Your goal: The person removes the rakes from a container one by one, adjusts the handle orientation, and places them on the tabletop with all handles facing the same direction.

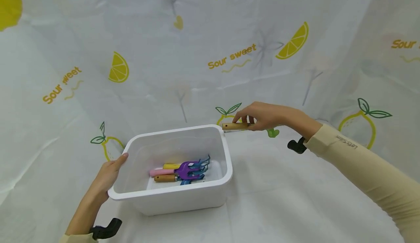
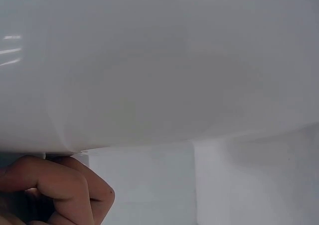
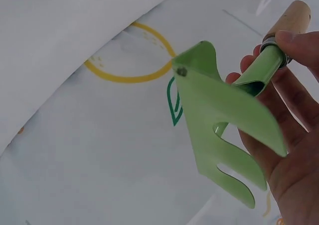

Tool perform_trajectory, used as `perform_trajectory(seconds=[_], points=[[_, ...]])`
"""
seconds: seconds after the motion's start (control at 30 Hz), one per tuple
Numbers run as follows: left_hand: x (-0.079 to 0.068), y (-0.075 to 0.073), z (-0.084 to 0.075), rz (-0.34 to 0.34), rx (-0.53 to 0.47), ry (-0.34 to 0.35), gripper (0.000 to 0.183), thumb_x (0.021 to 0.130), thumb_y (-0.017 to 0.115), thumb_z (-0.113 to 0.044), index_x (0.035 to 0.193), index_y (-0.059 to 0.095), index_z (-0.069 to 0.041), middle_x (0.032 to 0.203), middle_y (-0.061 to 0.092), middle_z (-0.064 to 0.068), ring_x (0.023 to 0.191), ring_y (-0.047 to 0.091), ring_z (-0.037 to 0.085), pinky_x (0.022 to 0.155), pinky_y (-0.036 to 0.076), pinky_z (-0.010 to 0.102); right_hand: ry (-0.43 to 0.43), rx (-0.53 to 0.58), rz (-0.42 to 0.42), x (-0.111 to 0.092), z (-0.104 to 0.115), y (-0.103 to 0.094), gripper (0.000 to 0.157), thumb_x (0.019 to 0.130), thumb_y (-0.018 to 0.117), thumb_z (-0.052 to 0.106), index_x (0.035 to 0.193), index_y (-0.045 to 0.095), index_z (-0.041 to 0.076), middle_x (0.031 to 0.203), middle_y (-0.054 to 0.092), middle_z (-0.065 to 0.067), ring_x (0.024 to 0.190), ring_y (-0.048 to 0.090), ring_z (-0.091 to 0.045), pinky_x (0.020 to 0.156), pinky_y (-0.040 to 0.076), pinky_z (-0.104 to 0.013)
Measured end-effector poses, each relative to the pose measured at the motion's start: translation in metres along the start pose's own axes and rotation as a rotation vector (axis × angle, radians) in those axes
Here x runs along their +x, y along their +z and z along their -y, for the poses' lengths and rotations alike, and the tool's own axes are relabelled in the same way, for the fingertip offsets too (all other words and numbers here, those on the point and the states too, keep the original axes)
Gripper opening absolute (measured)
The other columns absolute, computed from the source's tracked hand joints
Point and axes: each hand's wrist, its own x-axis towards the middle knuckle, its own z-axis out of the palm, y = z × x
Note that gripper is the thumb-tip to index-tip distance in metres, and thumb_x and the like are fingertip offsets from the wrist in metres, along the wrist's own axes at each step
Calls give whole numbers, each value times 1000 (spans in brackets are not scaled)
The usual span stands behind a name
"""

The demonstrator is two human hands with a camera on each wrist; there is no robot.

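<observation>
My left hand [image 1: 106,175] grips the left rim of a white plastic tub [image 1: 177,199], thumb over the edge. In the left wrist view its curled fingers [image 2: 60,185] show beneath the tub wall [image 2: 164,75]. Beyond the tub's right back corner, my right hand [image 1: 262,115] holds a small green garden hoe fork [image 3: 224,120] by its wooden handle [image 1: 234,126]. Its head has a pointed blade on one side and three prongs on the other. Inside the tub lie a purple hand fork [image 1: 187,170] with a pink handle, and blue-headed tools with yellow and wooden handles [image 1: 165,178].
A white sheet [image 1: 279,184] printed with lemons and lettering covers the surface and rises behind as a backdrop [image 1: 147,101]. Black wrist mounts [image 1: 296,145] sit on both wrists.
</observation>
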Motion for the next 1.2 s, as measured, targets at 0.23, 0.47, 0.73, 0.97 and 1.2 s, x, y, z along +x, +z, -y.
perform_trajectory(seconds=[0.23, 0.47, 0.73, 0.97, 1.2], points=[[1, -2, 1, 11, -11, -12, 83, 107, 37, -62, 148, 45, 9, 115, 76, 12, 88, 76, 19, 72, 64, 41, 42, -10, 14, -14, -20, 5, 40, 92, 66, 2, 128, 69, 21, 98, 71, 2, 86, 68, -9, 81, 56, -33], [1, -1, 0, 5, -13, 0, 83, 106, 38, -63, 149, 44, 8, 120, 75, 16, 91, 77, 22, 74, 65, 43, 91, -12, 18, -23, -45, 21, 41, 90, 68, 2, 125, 70, 22, 99, 72, 2, 88, 68, -11, 80, 56, -33], [-1, 0, -1, -4, -4, -3, 85, 105, 37, -65, 150, 43, 6, 125, 72, 21, 93, 78, 24, 75, 65, 43, 113, 8, 26, -27, -71, 48, 43, 88, 67, -2, 123, 71, 22, 98, 73, 1, 88, 69, -13, 82, 56, -34], [0, -1, -1, 0, -6, 1, 84, 106, 36, -64, 150, 43, 7, 124, 72, 20, 93, 77, 24, 75, 65, 44, 118, 41, 37, -26, -85, 72, 42, 89, 68, -3, 125, 71, 20, 100, 73, -1, 89, 67, -13, 81, 56, -34], [0, -1, -2, 6, -15, -12, 84, 106, 37, -64, 151, 42, 6, 125, 72, 18, 94, 77, 23, 75, 65, 43, 167, 77, 73, -26, -98, 99, 40, 91, 68, -2, 124, 71, 21, 102, 73, 0, 93, 67, -15, 84, 56, -36]])
